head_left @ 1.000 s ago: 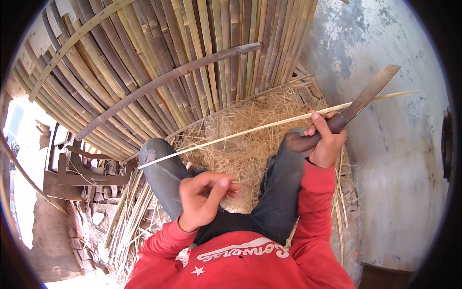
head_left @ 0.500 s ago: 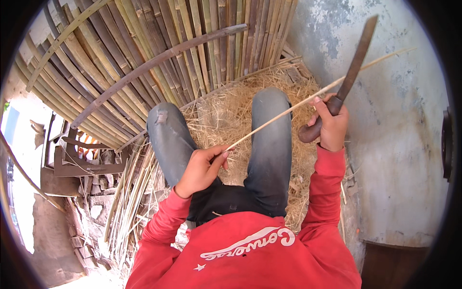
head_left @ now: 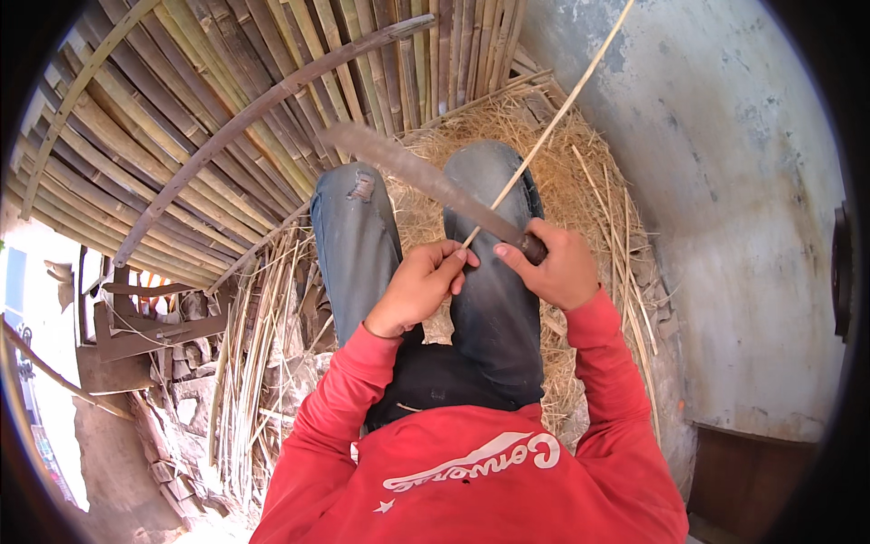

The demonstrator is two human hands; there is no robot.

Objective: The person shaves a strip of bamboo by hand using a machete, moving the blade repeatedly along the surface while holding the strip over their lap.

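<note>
Over my lap, my left hand [head_left: 423, 285] pinches the near end of a long, thin bamboo strip [head_left: 564, 111]. The strip slants up and away to the right, past the top of the picture. My right hand [head_left: 564, 266] is wrapped round the dark handle of a long-bladed knife [head_left: 426, 179]. Its blade points to the far left, a little blurred at the tip, and crosses the strip just beyond my left fingers. Most of the handle is hidden inside my right fist.
Split bamboo poles [head_left: 299, 82] lie side by side at the far left, with a curved stick [head_left: 263, 104] across them. Shavings [head_left: 507, 118] cover the ground around my knees. Loose strips [head_left: 245, 363] are piled at my left. A grey wall [head_left: 752, 227] rises close on the right.
My right hand has come left and nearer my left hand, swinging the blade from far right to far left across the strip. The strip now stands steeper. My left hand has shifted slightly right.
</note>
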